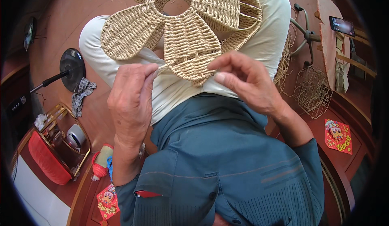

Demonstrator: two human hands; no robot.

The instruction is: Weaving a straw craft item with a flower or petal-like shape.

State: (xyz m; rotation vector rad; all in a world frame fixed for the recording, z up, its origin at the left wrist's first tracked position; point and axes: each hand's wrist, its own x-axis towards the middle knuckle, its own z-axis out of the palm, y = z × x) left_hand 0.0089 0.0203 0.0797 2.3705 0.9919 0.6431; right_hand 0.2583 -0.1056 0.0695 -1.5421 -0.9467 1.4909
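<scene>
A flower-shaped woven straw piece (190, 43) rests across my lap, with broad petals around a round central hole. The petal closest to my body shows a looser patch and small gaps near its tip. At that petal's left edge, my left hand (131, 98) pinches a straw cord (162, 67) between thumb and forefinger, away from the weave. By the right edge of the same tip is my right hand (249, 80). Its thumb and forefinger are apart, the forefinger's tip over the weave. Whether it touches the petal I cannot tell.
To the right hang bundles of loose straw cord (314, 92) beside a stool (327, 43) with a phone (342, 26) on it. A black round-based stand (73, 70) with a grey cloth (84, 92) is at left, near an open box (60, 145) of items.
</scene>
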